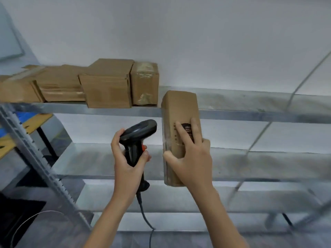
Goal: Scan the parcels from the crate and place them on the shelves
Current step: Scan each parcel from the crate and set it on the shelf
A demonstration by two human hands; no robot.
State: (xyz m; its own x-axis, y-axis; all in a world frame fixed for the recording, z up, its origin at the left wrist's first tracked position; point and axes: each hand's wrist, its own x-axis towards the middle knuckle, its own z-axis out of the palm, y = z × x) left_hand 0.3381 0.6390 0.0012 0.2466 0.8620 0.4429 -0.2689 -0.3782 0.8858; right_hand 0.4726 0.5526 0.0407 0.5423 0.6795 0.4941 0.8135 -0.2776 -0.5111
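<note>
1. Head view: up and left of both hands, four cardboard parcels (107,86) sit in a row on the top metal shelf (250,104).
2. The left hand (129,158) wraps its fingers (116,140) around the grip of a black barcode scanner (138,133), whose head points right at the held box.
3. The right hand (193,158) grips a tall cardboard parcel (180,111) upright, thumb on its left face, fingers (195,129) spread over a dark label, just below the shelf edge.
</note>
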